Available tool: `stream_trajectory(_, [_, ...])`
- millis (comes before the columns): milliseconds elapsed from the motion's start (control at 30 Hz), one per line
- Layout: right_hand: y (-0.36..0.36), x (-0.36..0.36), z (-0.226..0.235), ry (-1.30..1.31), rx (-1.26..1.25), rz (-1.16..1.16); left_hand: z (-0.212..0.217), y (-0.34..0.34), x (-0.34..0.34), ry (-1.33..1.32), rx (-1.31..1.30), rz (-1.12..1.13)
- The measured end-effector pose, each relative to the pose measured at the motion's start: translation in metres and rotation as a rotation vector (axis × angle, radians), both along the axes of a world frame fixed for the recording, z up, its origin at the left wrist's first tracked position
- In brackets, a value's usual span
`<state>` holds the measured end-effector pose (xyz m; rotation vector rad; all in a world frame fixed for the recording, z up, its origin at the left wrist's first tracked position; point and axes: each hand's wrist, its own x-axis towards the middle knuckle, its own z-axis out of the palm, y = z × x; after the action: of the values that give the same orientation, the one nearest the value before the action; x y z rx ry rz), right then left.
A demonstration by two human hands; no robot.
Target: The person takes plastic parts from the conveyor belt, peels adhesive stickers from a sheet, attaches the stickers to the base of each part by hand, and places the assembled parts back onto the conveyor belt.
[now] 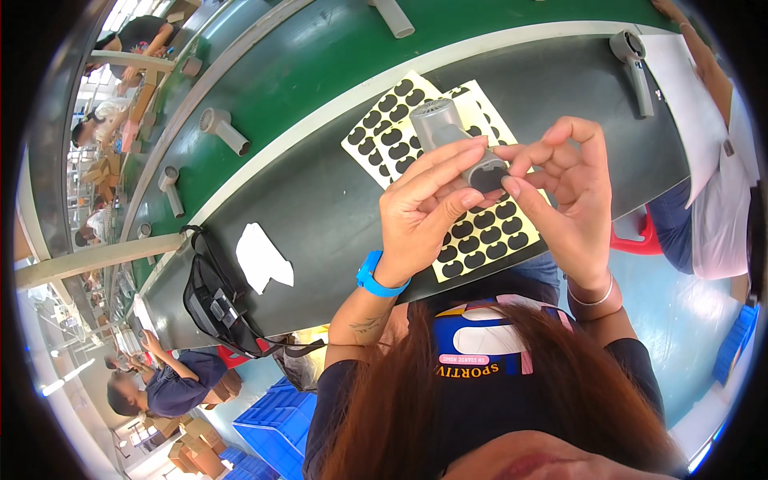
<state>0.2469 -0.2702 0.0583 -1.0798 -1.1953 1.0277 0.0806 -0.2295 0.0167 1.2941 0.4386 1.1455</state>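
Green conveyor belt (320, 60) runs along the far side, bearing several grey handheld devices like the one in hand, one of them (224, 130) at the far left. Nearer lies the black table (328, 188), with one more such device (634, 68) at its far right. Overlapping pale-yellow sheets (485, 256) on the table carry rows of black stickers; many remain, so by my reading plenty of supply is left. A black bag (214, 296) and a white paper (262, 258) lie to the left.

Above the sheets, the left hand (420, 200) grasps the handle of a grey device (436, 120), its slotted round head pointing far and its handle end turned near. The right hand (572, 188) has thumb and fingertips at that end, pinching at the edge of a dark patch (487, 178) there. The patch covers much of the end face and looks nearly placed; whether it is pressed down fully I cannot tell.
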Motion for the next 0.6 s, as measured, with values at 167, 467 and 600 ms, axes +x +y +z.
stream_trajectory(167, [0.0006, 0.0005, -0.0009, -0.002, 0.0, 0.0, -0.0002, -0.0005, 0.0003, 0.009, -0.01, 0.011])
stream_trajectory(467, [-0.0006, -0.0009, 0.0001, -0.034, -0.005, -0.024, 0.0, -0.001, 0.002, 0.02, -0.006, 0.021])
stream_trajectory(600, [-0.002, -0.0019, 0.0008, -0.078, 0.004, -0.044, 0.0032, -0.0017, 0.0025, 0.032, -0.004, 0.027])
